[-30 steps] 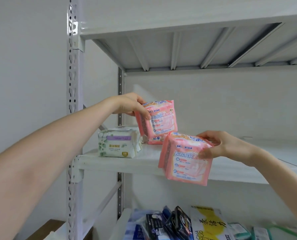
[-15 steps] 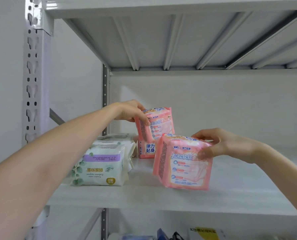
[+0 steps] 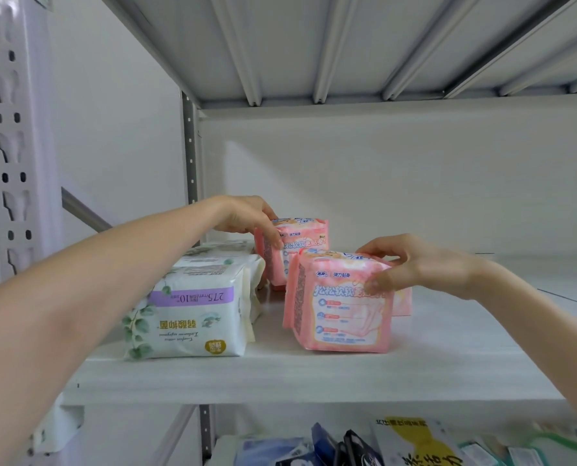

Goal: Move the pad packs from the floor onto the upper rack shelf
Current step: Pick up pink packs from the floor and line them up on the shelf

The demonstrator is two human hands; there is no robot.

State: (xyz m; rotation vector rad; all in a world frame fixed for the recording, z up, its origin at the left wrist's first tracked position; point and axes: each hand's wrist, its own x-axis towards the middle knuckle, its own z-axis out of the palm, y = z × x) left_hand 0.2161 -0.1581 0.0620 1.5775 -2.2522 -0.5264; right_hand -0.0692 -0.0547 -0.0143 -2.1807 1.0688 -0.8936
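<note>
On the white upper rack shelf (image 3: 314, 375), both arms reach forward: the left hand (image 3: 243, 216) grips the rear pink pack (image 3: 305, 237) from above, and the right hand (image 3: 421, 264) pinches the front pink pack (image 3: 341, 317), both resting there.

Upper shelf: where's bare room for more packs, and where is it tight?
Bare: the shelf right of the front pink pack, under the right hand gripping it, to the frame edge; also the strip along the front lip. Crowded: the left end, where the white packs, the rear pink pack in the left hand and the front pink pack sit close together.
</note>
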